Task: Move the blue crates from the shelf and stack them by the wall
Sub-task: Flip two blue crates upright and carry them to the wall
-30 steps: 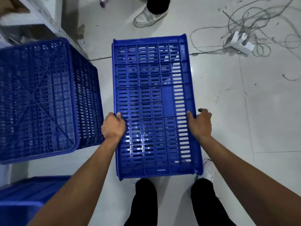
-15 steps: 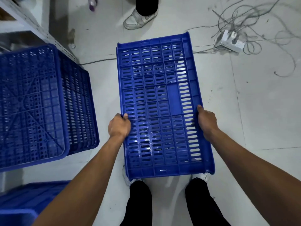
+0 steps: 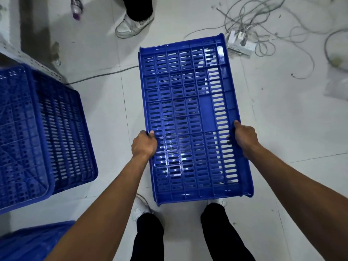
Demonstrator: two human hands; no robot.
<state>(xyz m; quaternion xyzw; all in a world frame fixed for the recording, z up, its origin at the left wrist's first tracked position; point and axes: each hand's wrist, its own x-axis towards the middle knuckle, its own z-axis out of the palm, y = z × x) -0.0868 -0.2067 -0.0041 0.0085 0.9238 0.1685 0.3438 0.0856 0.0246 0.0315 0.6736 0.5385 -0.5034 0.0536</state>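
I hold a blue slotted crate [image 3: 190, 113] in front of me above the white floor, its long side pointing away from me. My left hand [image 3: 144, 145] grips its left edge and my right hand [image 3: 243, 136] grips its right edge, both near the end closest to me. Another blue crate [image 3: 43, 134] sits upside down on the left. The corner of a third blue crate [image 3: 32, 242] shows at the bottom left.
A white metal shelf post [image 3: 32, 63] runs along the upper left. Another person's white shoe [image 3: 131, 25] stands ahead. A power strip [image 3: 240, 43] and tangled cables [image 3: 273, 16] lie on the floor at the upper right. A plastic bottle [image 3: 76, 6] lies at the top left.
The held crate has swung to the right and turned slightly clockwise. The view has shifted right, so the upturned crate sits further left. Both hands keep their grip.
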